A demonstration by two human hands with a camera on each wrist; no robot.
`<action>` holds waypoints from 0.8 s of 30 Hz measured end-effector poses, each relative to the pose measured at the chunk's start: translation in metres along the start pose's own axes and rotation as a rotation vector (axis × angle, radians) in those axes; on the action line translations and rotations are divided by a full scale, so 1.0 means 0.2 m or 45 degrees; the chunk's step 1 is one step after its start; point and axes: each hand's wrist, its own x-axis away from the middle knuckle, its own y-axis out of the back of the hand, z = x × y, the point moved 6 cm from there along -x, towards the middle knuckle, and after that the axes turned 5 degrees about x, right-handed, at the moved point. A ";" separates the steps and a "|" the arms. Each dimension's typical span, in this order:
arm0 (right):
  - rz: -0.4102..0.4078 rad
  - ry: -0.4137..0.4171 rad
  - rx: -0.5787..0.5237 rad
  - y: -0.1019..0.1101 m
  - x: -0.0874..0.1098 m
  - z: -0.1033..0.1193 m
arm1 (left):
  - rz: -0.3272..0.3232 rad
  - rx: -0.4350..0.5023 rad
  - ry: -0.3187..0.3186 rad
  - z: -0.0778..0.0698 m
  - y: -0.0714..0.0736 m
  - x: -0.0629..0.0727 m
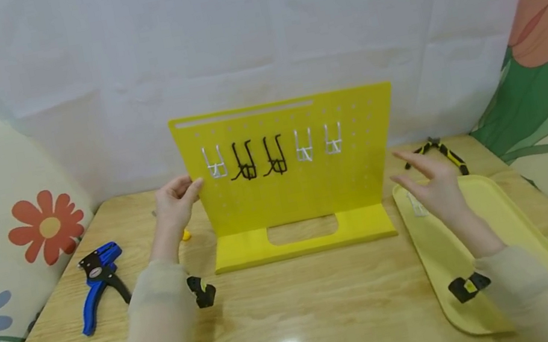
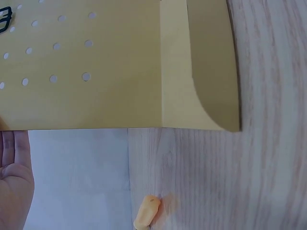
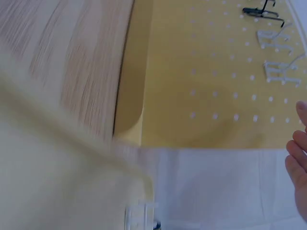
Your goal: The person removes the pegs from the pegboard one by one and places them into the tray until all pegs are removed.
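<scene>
Watching remotely, I see the left hand (image 1: 176, 203) pinching the left edge of an upright, perforated bright-yellow pegboard (image 1: 290, 199), its long axis running toward the right hand (image 1: 433, 185), fingers parted, apparently empty, just off the opposite edge. Nearer that right hand, a white wire hook (image 1: 417, 205) lies inside a pale-yellow rectangular tray (image 1: 449, 256).
</scene>
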 end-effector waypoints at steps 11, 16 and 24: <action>-0.059 0.040 -0.181 -0.20 -0.05 0.14 | 0.005 -0.016 -0.010 0.00 0.01 0.01; -0.119 0.055 -0.193 -0.25 -0.08 0.14 | 0.005 -0.004 -0.025 -0.01 0.01 0.02; -0.148 0.045 -0.248 -0.31 -0.13 0.14 | 0.010 0.008 -0.029 -0.01 0.01 0.01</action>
